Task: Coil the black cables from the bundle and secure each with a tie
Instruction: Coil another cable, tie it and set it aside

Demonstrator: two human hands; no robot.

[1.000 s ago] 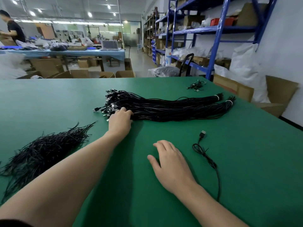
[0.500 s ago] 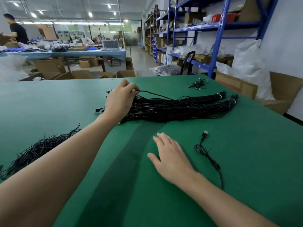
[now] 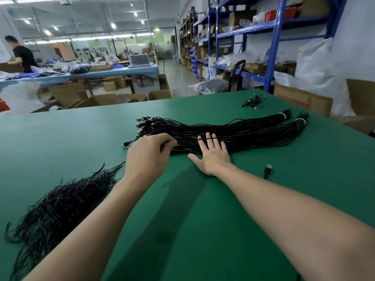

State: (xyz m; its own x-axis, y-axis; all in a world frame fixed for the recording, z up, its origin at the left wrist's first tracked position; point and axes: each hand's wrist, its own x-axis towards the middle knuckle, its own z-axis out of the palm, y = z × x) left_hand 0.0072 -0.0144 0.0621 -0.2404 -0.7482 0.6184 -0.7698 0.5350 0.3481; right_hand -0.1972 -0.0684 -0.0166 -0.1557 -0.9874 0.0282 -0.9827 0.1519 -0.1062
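Black cables (image 3: pixel 243 132) lie bundled across the far middle of the green desk (image 3: pixel 81 138). Leftmost sits a heap of ties (image 3: pixel 60 205). Next the left hand (image 3: pixel 148 157), fingers curled, pinches strands near their plug end. The right hand (image 3: pixel 213 157) lies flat on them, fingers straight. A loose cable (image 3: pixel 267 171) is rightmost.

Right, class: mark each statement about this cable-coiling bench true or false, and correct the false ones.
1. The right hand lies flat on the cable bundle, fingers straight. True.
2. The pile of ties lies right of the bundle. False: it lies on the near left.
3. White bands bind the bundle's right ends. True.
4. The loose USB plug rests on the bundle. False: it lies apart on the green table.
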